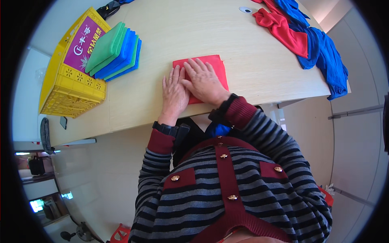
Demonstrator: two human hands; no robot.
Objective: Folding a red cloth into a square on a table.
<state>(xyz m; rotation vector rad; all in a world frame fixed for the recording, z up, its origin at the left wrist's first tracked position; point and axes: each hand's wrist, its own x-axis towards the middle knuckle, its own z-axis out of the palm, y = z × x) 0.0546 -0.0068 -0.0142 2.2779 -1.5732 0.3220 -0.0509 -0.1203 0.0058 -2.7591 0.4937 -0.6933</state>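
Note:
A red cloth (219, 69), folded into a flat rectangle, lies near the front edge of the table. My left hand (175, 89) rests flat over its left side, fingers stretched out. Across its middle lies my right hand (204, 82), palm down with the fingers extended, its thumb touching my left hand. Neither hand grips anything. To the left, a stack of folded green and blue cloths (117, 52) leans against a yellow crate.
The yellow plastic crate (77, 87) with a purple panel stands at the table's left. Loose red cloth (279, 30) and blue cloth (320, 52) lie heaped along the right edge. A white oval object with a black spot (245, 9) sits at the far side. A phone-like dark object (63, 122) lies beside the crate.

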